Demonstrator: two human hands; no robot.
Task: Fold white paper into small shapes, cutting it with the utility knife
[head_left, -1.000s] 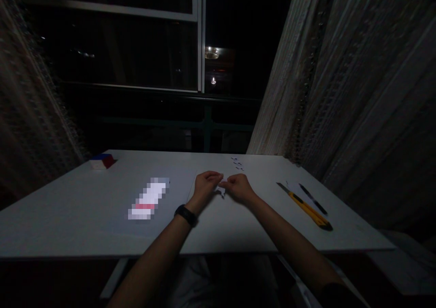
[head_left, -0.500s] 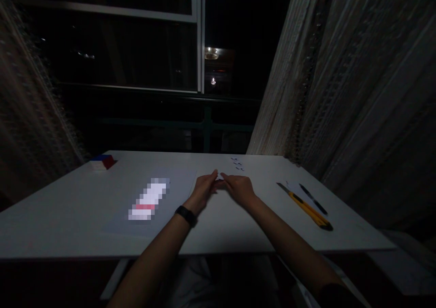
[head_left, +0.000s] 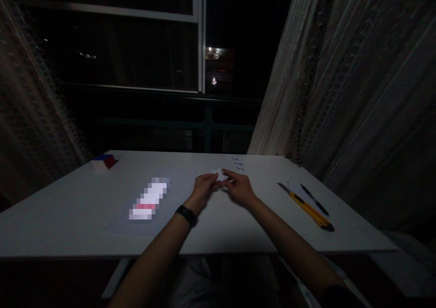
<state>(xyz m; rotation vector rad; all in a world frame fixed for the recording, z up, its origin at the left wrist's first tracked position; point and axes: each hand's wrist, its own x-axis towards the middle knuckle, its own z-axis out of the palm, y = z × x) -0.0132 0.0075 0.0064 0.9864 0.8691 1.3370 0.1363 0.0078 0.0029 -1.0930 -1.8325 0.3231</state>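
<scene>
Between my hands, over the middle of the white table, is a small piece of white paper. My left hand, with a dark band on its wrist, pinches the paper's left side between thumb and fingers. From the right, my right hand grips the same piece, its index finger reaching along the far edge. The fingers hide the paper's lower part, and its folds are too dim to make out. Just beyond my right hand lie several small white pieces with dark marks.
A lit, blurred-out phone-like screen lies on a large paper sheet at left. A coloured puzzle cube stands at the back left. On the right are a yellow utility knife, blade out, and a black pen. Curtains hang behind.
More of the white paper now shows above my fingertips. My right index finger has lifted and stretched along it, while my left hand has hardly moved.
</scene>
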